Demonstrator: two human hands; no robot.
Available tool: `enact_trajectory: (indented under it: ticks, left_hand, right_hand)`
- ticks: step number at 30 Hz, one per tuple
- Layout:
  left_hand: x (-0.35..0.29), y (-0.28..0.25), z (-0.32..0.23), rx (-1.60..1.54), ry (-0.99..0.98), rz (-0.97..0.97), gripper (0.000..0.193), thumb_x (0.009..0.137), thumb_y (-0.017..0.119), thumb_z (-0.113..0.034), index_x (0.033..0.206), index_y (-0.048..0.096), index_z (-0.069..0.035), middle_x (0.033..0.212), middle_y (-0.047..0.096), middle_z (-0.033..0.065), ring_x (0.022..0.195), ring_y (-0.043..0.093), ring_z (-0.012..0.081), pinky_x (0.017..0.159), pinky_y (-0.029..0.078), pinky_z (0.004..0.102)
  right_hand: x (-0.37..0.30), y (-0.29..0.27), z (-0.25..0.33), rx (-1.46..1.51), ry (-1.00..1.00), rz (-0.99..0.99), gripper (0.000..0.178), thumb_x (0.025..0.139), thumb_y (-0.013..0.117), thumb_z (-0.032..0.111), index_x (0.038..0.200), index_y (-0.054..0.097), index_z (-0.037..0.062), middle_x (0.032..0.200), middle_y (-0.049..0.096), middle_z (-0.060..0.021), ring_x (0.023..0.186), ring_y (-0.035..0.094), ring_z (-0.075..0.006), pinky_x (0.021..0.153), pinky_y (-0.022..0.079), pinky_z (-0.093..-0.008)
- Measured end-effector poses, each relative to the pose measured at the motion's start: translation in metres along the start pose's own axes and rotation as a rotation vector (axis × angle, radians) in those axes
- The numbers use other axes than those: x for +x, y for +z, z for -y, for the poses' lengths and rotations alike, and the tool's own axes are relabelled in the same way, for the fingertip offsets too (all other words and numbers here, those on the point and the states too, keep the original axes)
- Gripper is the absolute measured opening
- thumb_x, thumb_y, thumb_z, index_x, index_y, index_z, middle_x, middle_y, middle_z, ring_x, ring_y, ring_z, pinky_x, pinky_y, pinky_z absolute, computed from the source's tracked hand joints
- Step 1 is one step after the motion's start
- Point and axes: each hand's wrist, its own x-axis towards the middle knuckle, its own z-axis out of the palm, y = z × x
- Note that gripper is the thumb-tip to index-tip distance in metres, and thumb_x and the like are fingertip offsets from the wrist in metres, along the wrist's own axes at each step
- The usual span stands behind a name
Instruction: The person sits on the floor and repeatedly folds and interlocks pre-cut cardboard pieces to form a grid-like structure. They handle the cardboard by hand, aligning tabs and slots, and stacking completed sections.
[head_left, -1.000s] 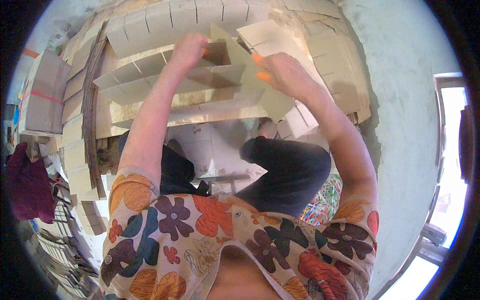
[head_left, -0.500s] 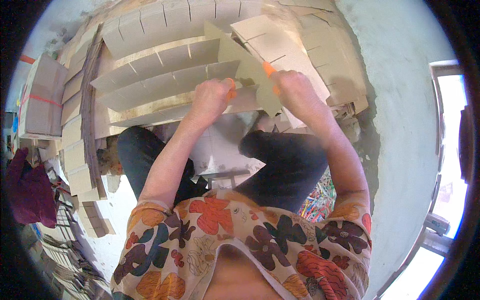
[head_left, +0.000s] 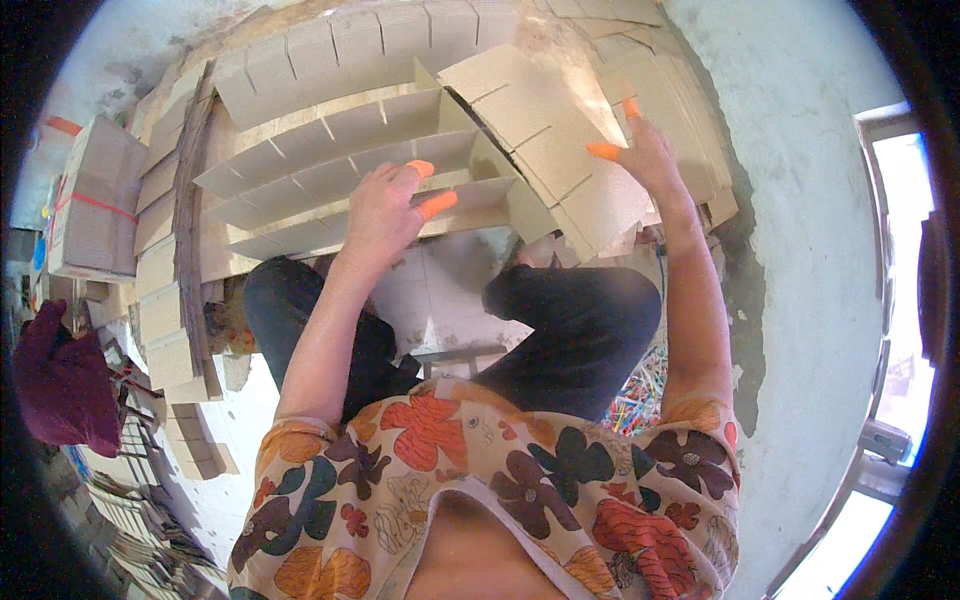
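My left hand (head_left: 386,210), with orange covers on its thumb and forefinger, hovers by the front cardboard strips, fingers apart and holding nothing. Several slotted cardboard strips (head_left: 330,134) stand on edge in long rows across the work surface. At their right ends stands a crosswise cardboard strip (head_left: 527,208), partly hidden behind a slotted cardboard sheet (head_left: 540,130) that lies slanted beside it. My right hand (head_left: 652,162), also with two orange-covered fingers, is open with fingers spread, at the right edge of that sheet and over a stack of cardboard sheets (head_left: 693,130).
More cardboard pieces (head_left: 160,303) overlap in a column at the left. Beyond them is a carton (head_left: 95,200) with a red strap, above a dark red cloth (head_left: 68,385). A wall (head_left: 800,250) bounds the right side. Colourful strips (head_left: 640,395) lie beside my right knee.
The crosswise strip, between my hands before, now stands across the row ends. Both hands have let go and opened; the left has drawn leftward, the right has moved right towards the stack.
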Motion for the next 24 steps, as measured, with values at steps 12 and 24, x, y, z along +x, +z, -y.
enact_trajectory:
  ticks: [12, 24]
  left_hand:
    - [-0.018, -0.024, 0.017, 0.070, -0.077, 0.023, 0.038, 0.070, 0.074, -0.032, 0.093, 0.063, -0.003, 0.074, 0.061, 0.0117, 0.074, 0.059, 0.0295, 0.065, 0.047, 0.0385]
    - [-0.029, 0.001, 0.040, -0.003, -0.016, 0.084, 0.016, 0.070, 0.071, -0.016, 0.083, 0.065, -0.009, 0.075, 0.063, 0.0120, 0.070, 0.060, 0.0314, 0.061, 0.048, 0.0397]
  right_hand:
    - [0.005, -0.056, 0.006, 0.915, 0.470, 0.128, 0.032, 0.077, 0.065, 0.012, 0.106, 0.061, 0.0006, 0.090, 0.064, -0.0112, 0.078, 0.060, -0.0154, 0.071, 0.047, -0.0255]
    - [-0.009, -0.036, 0.132, 0.472, -0.293, 0.084, 0.051, 0.075, 0.071, 0.008, 0.123, 0.053, 0.0045, 0.096, 0.065, -0.0148, 0.079, 0.055, -0.0089, 0.074, 0.047, -0.0248]
